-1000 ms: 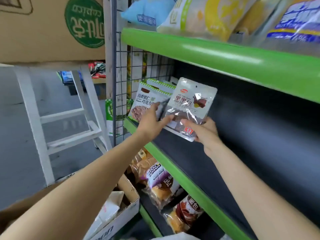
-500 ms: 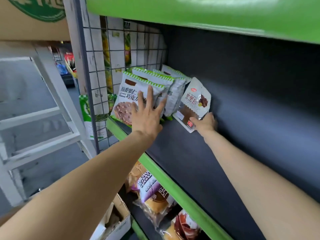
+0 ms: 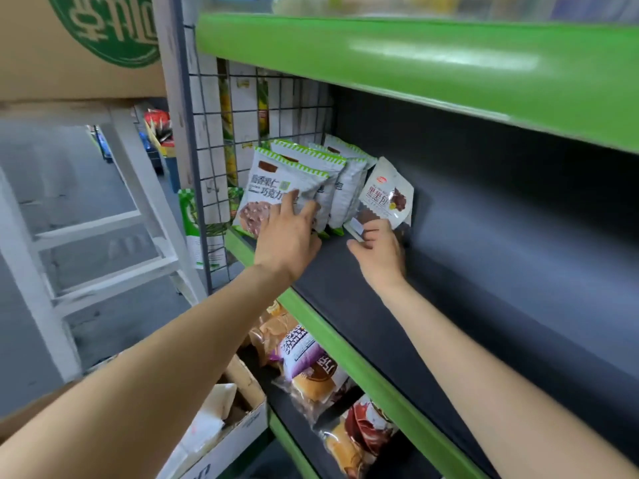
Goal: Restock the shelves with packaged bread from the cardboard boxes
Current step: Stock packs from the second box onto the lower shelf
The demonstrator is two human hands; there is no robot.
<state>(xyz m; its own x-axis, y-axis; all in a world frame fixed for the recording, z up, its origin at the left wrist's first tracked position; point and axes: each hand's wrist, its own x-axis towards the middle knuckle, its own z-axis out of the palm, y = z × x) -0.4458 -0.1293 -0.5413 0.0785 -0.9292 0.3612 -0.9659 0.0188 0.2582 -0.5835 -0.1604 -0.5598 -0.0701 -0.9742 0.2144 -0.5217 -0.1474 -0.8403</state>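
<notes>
standing upright at the left end of the dark middle shelf (image 3: 466, 305), a row of green-edged bread packs (image 3: 287, 188) leans by the wire grid (image 3: 207, 133); the left hand (image 3: 287, 236) rests straight fingers on the front pack. just right, the right hand (image 3: 380, 250) pinches the lower corner of a white bread packet (image 3: 385, 195). a cardboard box (image 3: 221, 426) sits below

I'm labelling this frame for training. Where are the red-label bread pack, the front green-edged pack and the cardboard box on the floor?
red-label bread pack (image 3: 387, 195): head view, printed front.
front green-edged pack (image 3: 273, 188): head view, white face.
cardboard box (image 3: 228, 444): head view, front wall.
</notes>
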